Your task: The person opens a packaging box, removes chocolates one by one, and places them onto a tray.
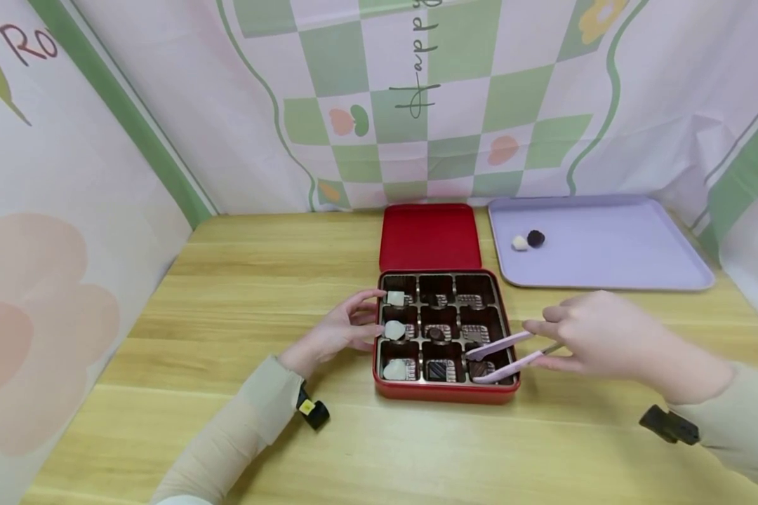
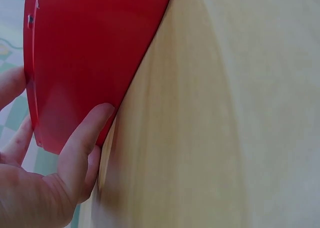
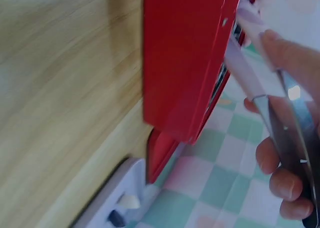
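Observation:
A red tin (image 1: pixel 445 394) with a divided brown insert lies open on the wooden table. My left hand (image 1: pixel 341 328) rests on the tin's left side, its fingers at the rim and against the red wall (image 2: pixel 95 62). With my right hand (image 1: pixel 596 337) I grip pink-tipped tongs (image 1: pixel 512 369), whose metal arms show in the right wrist view. The tong tips reach into the front right compartment, on either side of a dark chocolate (image 1: pixel 481 367). Pale chocolates (image 1: pixel 394 330) sit down the left column, and dark chocolates (image 1: pixel 438 370) lie in the middle column.
The tin's red lid (image 1: pixel 429 238) lies folded back behind it. At the back right stands a lavender tray (image 1: pixel 613 245) with a white chocolate (image 1: pixel 520 243) beside a dark one (image 1: pixel 535 238). A printed cloth (image 1: pixel 394 161) hangs along the table's back edge.

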{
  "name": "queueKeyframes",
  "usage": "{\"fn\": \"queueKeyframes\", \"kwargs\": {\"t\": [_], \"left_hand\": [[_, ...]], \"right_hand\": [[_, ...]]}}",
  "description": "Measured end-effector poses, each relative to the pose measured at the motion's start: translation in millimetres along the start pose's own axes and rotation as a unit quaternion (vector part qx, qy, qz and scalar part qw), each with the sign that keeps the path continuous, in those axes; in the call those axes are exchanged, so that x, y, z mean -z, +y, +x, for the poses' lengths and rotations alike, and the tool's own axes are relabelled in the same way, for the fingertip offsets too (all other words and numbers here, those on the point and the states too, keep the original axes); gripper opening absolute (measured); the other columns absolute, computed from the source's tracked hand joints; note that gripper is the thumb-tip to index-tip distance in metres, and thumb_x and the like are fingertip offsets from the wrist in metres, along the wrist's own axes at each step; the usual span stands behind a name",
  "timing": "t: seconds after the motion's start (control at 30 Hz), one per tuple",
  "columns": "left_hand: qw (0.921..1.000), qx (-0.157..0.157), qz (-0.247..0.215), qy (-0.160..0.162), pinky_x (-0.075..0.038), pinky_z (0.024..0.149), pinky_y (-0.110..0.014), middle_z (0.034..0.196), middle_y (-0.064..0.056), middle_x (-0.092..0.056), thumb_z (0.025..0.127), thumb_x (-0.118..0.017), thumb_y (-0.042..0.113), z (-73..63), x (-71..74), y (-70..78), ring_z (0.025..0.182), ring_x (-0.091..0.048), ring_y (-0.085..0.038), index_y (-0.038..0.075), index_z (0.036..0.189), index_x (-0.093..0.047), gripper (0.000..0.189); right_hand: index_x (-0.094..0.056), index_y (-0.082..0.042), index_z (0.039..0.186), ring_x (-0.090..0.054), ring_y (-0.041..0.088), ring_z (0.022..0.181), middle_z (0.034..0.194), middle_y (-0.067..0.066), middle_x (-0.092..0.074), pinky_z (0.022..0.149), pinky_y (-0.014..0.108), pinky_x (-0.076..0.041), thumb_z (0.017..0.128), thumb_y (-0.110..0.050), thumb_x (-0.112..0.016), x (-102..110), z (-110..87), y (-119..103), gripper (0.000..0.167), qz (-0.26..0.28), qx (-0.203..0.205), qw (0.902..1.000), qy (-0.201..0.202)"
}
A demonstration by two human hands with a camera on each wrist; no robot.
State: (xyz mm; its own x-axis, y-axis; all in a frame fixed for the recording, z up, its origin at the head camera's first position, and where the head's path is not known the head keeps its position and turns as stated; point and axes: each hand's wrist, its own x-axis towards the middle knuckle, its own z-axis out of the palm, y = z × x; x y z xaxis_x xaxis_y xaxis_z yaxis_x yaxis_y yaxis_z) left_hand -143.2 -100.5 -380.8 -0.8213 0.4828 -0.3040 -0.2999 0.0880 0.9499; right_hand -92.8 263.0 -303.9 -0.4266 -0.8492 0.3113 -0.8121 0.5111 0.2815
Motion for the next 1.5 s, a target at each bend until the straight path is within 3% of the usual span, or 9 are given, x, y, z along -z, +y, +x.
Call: {"fn": "queueKeyframes", "kwargs": {"t": [0.03,0.13,0.27,0.37,0.7,0.87,1.03,1.3,1.5], "left_hand": [[1.0,0.001,-0.002,0.001,-0.058,0.081,-0.047,0.14,-0.019,-0.037,0.088,-0.058,-0.006,-0.1,-0.1,-0.3,0.12,-0.047,-0.03,0.017,0.143,-0.037,0.064],[1.0,0.001,-0.005,0.0,-0.057,0.081,-0.047,0.14,-0.019,-0.037,0.088,-0.058,-0.007,0.0,0.2,-1.1,0.12,-0.047,-0.03,0.018,0.143,-0.037,0.064],[1.0,0.001,-0.008,-0.003,-0.057,0.081,-0.048,0.14,-0.018,-0.037,0.088,-0.057,-0.007,1.0,0.7,-2.9,0.119,-0.047,-0.028,0.018,0.143,-0.037,0.064],[1.0,0.0,-0.005,-0.004,-0.057,0.081,-0.048,0.14,-0.019,-0.037,0.088,-0.058,-0.006,1.7,0.8,-3.6,0.119,-0.047,-0.029,0.018,0.144,-0.037,0.064],[1.0,-0.004,0.001,-0.005,-0.058,0.081,-0.048,0.14,-0.02,-0.036,0.088,-0.058,-0.005,1.5,0.5,-0.6,0.118,-0.049,-0.029,0.017,0.144,-0.036,0.063],[0.9999,-0.004,0.008,-0.007,-0.058,0.08,-0.047,0.139,-0.02,-0.038,0.089,-0.058,-0.004,1.4,0.4,-2.2,0.108,-0.055,-0.026,0.017,0.143,-0.036,0.063],[1.0,-0.003,0.008,-0.003,-0.058,0.08,-0.046,0.139,-0.02,-0.038,0.089,-0.059,-0.004,1.0,0.7,-2.4,0.109,-0.054,-0.026,0.017,0.144,-0.036,0.063],[1.0,0.002,-0.004,-0.001,-0.057,0.082,-0.048,0.141,-0.021,-0.036,0.088,-0.058,-0.006,-1.0,-0.5,-0.5,0.122,-0.046,-0.031,0.016,0.144,-0.035,0.065],[1.0,0.001,-0.002,-0.001,-0.057,0.081,-0.047,0.141,-0.021,-0.036,0.088,-0.058,-0.006,-0.7,-1.0,0.4,0.122,-0.047,-0.032,0.016,0.144,-0.035,0.065]], "right_hand": [[-0.073,-0.015,0.092,-0.043,0.006,0.047,0.062,-0.008,-0.053,0.038,0.022,-0.041,0.092,-0.066,-0.031,0.4,2.2,-2.2,0.067,-0.007,0.002,1.0,-0.005],[-0.072,-0.014,0.092,-0.044,0.008,0.047,0.062,-0.007,-0.054,0.039,0.024,-0.041,0.087,-0.063,-0.047,1.5,8.5,-8.6,0.055,-0.022,0.001,0.9994,-0.027],[-0.072,-0.015,0.09,-0.048,0.01,0.048,0.063,-0.007,-0.058,0.041,0.026,-0.043,0.07,-0.054,-0.068,0.7,11.9,-12.9,0.045,-0.025,-0.005,0.9986,-0.046],[-0.073,-0.015,0.09,-0.05,0.01,0.048,0.065,-0.007,-0.061,0.041,0.027,-0.045,0.07,-0.055,-0.068,-1.4,10.8,-12.1,0.045,-0.016,-0.007,0.9991,-0.038],[-0.075,-0.018,0.084,-0.049,0.005,0.046,0.065,-0.008,-0.064,0.038,0.021,-0.042,0.083,-0.065,-0.054,-11.8,1.4,7.6,0.052,0.036,0.007,0.999,0.023],[-0.076,-0.019,0.083,-0.044,-0.004,0.043,0.063,-0.01,-0.064,0.037,0.015,-0.037,0.075,-0.064,-0.064,-21.3,-12.4,21.4,0.047,0.092,-0.006,0.994,0.06],[-0.076,-0.015,0.083,-0.043,-0.008,0.045,0.064,-0.008,-0.066,0.039,0.012,-0.038,0.07,-0.059,-0.071,-28.9,-24.5,28.1,0.046,0.131,-0.033,0.9884,0.069],[-0.077,-0.014,0.086,-0.066,0.007,0.063,0.075,-0.002,-0.073,0.056,0.018,-0.054,0.056,-0.037,-0.086,-35.0,-36.5,32.0,0.039,0.175,-0.104,0.9773,0.057],[-0.077,-0.009,0.087,-0.068,0.012,0.067,0.078,0.003,-0.074,0.059,0.021,-0.055,0.052,-0.031,-0.088,-34.3,-37.8,33.4,0.042,0.173,-0.143,0.9725,0.062]]}}
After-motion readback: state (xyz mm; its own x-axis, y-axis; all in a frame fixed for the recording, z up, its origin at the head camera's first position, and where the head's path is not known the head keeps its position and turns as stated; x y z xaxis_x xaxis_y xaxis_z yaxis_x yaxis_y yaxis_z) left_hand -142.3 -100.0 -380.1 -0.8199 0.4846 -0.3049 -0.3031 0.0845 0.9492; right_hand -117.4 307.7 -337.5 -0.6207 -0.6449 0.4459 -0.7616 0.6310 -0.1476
